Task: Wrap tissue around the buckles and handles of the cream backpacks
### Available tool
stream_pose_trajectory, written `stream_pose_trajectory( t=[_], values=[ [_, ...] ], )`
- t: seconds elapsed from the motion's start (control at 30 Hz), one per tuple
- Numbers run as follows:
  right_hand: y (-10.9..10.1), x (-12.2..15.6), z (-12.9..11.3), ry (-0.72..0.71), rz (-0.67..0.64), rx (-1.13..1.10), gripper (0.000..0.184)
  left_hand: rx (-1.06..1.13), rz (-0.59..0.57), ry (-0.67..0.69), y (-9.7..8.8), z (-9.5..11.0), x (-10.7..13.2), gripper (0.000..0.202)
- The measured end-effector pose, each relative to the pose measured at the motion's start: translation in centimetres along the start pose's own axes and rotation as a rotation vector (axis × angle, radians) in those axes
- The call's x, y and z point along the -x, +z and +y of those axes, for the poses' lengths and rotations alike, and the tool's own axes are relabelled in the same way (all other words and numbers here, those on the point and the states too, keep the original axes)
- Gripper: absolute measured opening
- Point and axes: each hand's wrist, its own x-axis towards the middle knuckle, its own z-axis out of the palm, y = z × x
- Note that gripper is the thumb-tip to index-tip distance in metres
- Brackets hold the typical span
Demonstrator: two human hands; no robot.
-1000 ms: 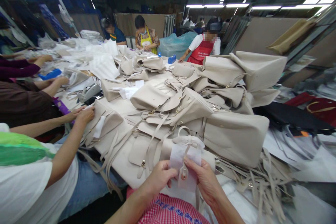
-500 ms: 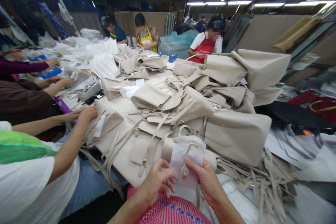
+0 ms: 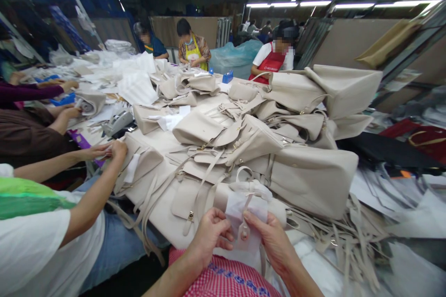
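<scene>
Thin white rectangular paper sheet (image 3: 236,206) is seen in the head view near six o'clock, behind a narrow beige strap (image 3: 244,233), with a beige leather-like bag (image 3: 221,196) at its ten o'clock side. Judging by the pose, the strap is being fitted with paper; steady pressure and a folded edge seem called for next. Sheet and strap are pinched by the right hand (image 3: 272,237), pointed toward eleven o'clock, thumb on top. The left hand (image 3: 213,232) is held at the sheet's eight o'clock edge, fingers curled and slightly parted; nothing is seen gripped, contact cannot be told.
</scene>
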Motion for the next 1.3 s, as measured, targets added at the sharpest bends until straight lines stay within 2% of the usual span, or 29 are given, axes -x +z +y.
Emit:
stream_pose_trajectory(
  t=[0.23,0.77,1.0,1.2,1.3],
  values=[
    [0.1,0.0,0.0,0.014,0.004,-0.007,0.032,0.053,-0.029,-0.044,0.1,0.1,0.0,0.024],
    [0.4,-0.1,-0.3,0.023,-0.049,-0.068,0.032,0.061,0.000,0.037,0.2,-0.5,-0.9,0.024],
    [0.3,-0.3,-0.2,0.014,0.014,-0.107,0.032,0.055,-0.026,0.117,-0.9,-1.0,-0.8,0.026],
    [0.9,-0.5,-0.3,0.010,0.064,-0.155,0.033,-0.041,0.014,0.139,-2.3,-2.2,-0.9,0.020],
    [1.1,-0.6,-0.3,0.008,0.066,-0.154,0.031,-0.101,-0.057,0.116,-2.5,-2.0,-0.6,0.020]
  ],
)
